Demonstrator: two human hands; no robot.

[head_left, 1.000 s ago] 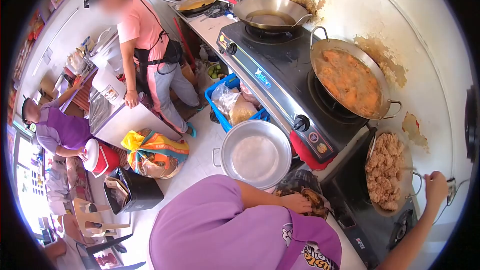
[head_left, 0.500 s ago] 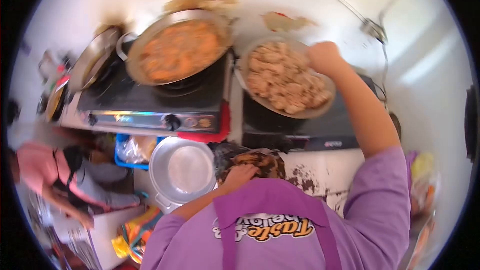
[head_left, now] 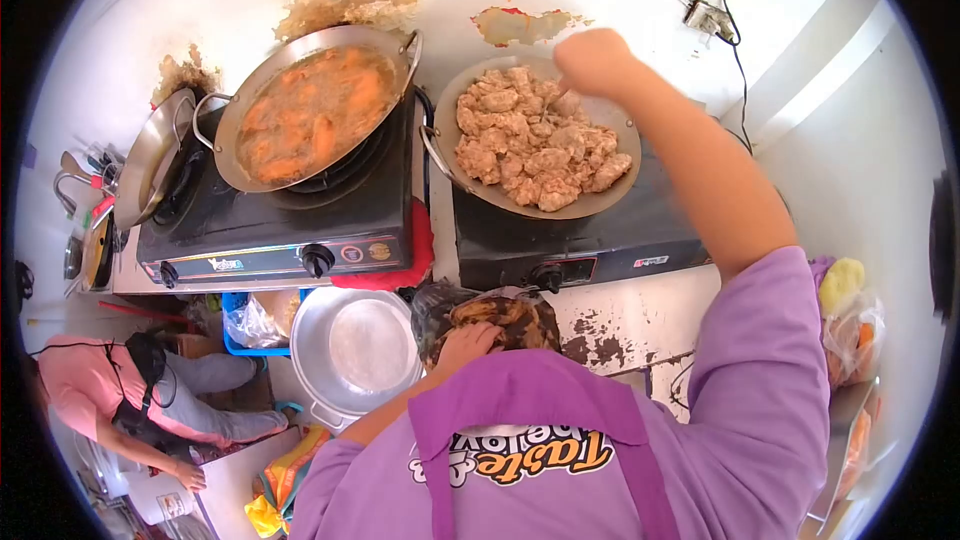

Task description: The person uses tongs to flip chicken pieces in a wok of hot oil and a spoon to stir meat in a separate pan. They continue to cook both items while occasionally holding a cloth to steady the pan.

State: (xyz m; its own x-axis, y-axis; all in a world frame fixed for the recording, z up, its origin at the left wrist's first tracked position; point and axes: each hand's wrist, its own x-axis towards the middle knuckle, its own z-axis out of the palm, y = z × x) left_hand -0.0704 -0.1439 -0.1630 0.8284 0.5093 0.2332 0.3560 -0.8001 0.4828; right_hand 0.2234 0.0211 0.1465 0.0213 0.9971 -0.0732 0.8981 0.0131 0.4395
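Note:
At the upper right, my right hand (head_left: 592,62) is closed in a fist over the rim of a wide metal pan. A short piece of a thin metal utensil (head_left: 546,110) shows below it, its end among the pieces; most of it is hidden. Pale, coated chicken pieces (head_left: 540,145) are heaped in this pan (head_left: 470,183), which sits on the right stove (head_left: 620,240). My left hand (head_left: 470,342) lies low in front of me, fingers stretched over a brown-and-black bundle (head_left: 515,318) partly in dark plastic.
Orange-brown pieces fry in oil in a second wok (head_left: 232,155) on the left stove (head_left: 270,230). Another pan (head_left: 140,175) stands further left. Below are an aluminium pot (head_left: 310,340) and a blue basket (head_left: 232,340). A person in pink (head_left: 85,390) bends at lower left.
My view has shifted slightly and sharpened. My right hand has moved a little toward the back rim of the pan, and the thin utensil now shows. My left hand stays on the bundle.

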